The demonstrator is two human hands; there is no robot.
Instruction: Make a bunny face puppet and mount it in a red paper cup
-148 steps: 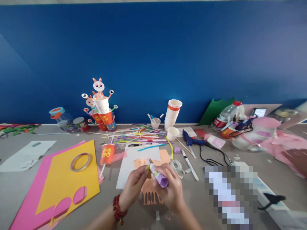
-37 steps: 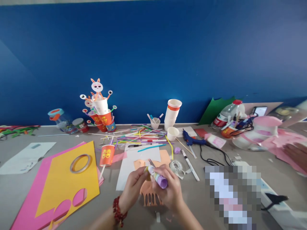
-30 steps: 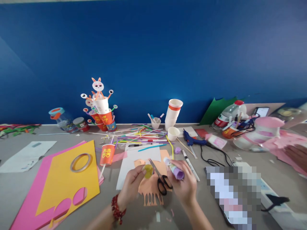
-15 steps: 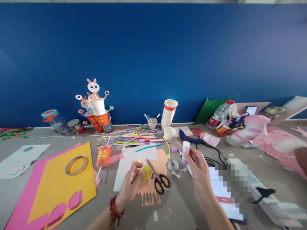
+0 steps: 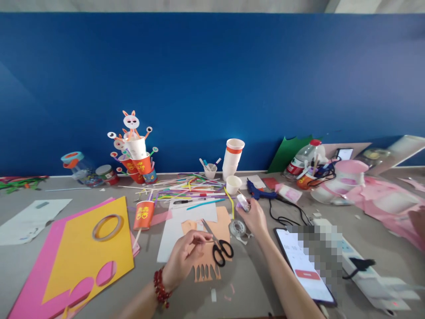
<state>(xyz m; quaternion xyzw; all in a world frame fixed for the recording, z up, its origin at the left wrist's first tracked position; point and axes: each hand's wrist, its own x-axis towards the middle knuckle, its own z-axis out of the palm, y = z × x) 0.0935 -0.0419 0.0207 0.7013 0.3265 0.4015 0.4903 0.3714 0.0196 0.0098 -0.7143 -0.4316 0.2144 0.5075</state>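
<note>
My left hand (image 5: 186, 251), with a red bead bracelet at the wrist, is closed in a pinch over the peach paper. Between its fingertips is a yellow paper piece (image 5: 208, 240), now turned nearly edge-on. My right hand (image 5: 255, 217) is closed around a glue stick (image 5: 243, 203), tilted low over the table; the purple cap seen there earlier is hidden. Black-handled scissors (image 5: 222, 251) lie open on the peach paper (image 5: 223, 226), just right of my left hand. A roll of clear tape (image 5: 237, 228) lies just below my right hand.
Yellow card (image 5: 86, 248) carrying a tape ring (image 5: 106, 227) lies left. Pipe cleaners and sticks (image 5: 186, 188) spread behind my hands. A glue gun (image 5: 260, 191), its cable, a phone (image 5: 305, 270) and a power strip (image 5: 365, 274) are right. Another person's hand (image 5: 416, 221) shows far right.
My right hand has moved left and inward, tipping the glue stick from upright to slanted. My left hand has turned the yellow paper from face-on to nearly edge-on. The view has shifted slightly.
</note>
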